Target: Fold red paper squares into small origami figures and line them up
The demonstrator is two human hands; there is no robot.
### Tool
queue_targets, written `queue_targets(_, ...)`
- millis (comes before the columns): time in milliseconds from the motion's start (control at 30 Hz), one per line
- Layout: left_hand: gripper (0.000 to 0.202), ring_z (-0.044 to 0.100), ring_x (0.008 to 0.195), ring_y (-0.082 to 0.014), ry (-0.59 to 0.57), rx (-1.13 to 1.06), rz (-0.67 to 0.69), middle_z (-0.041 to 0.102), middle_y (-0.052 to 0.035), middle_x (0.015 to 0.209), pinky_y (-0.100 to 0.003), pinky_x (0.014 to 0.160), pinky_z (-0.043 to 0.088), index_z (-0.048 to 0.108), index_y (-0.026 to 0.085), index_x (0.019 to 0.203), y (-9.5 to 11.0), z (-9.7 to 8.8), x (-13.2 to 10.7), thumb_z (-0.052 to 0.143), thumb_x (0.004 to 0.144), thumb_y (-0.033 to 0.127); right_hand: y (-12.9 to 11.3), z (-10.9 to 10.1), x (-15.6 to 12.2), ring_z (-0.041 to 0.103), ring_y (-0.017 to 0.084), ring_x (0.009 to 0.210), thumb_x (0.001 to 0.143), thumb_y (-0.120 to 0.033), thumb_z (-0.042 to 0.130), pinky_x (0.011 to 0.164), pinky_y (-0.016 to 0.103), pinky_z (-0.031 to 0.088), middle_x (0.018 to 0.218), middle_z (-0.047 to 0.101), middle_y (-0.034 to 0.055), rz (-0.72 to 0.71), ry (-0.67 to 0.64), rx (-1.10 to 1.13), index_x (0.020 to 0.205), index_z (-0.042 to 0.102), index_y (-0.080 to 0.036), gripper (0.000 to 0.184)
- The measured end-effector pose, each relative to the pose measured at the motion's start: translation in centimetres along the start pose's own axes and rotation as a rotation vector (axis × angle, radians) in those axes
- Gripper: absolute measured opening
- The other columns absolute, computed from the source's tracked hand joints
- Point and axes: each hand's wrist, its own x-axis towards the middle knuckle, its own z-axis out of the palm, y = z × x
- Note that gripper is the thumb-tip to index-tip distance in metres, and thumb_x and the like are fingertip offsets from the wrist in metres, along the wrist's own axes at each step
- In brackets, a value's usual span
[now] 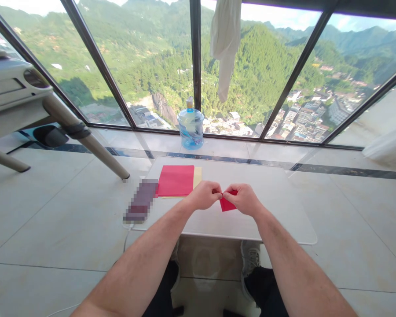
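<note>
A small folded piece of red paper (226, 204) is held just above a low white table (277, 189). My left hand (204, 194) pinches its upper left edge with curled fingers. My right hand (243, 199) grips the same piece from the right, fingers closed round its top. The two hands meet at the fingertips over the middle of the table. Left of them lies a stack of paper sheets (176, 180), red on top with a pale yellow sheet showing at its right edge.
A blurred dark flat object (141, 201) sits at the table's left edge. A blue water jug (190, 125) stands on the window sill behind the table. A grey chair or machine leg (86, 136) slants down at the left. White cloth (225, 39) hangs at the window.
</note>
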Motion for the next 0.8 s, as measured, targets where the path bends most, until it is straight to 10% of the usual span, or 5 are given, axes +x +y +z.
queue_targets(800,0.011,0.055,0.062,-0.0141,0.119,-0.019,-0.116,0.062,0.0007,0.063,-0.026,0.056,0.040,0.063,0.018,0.067,0.39,-0.92,0.20,0.059,0.073,0.026,0.43,-0.92,0.50,0.066,0.020,0.069,0.070,-0.040,0.075,0.060,0.029,0.050,0.075,0.074,0.0045,0.164,0.170,0.376,0.078,0.074,-0.019,0.023)
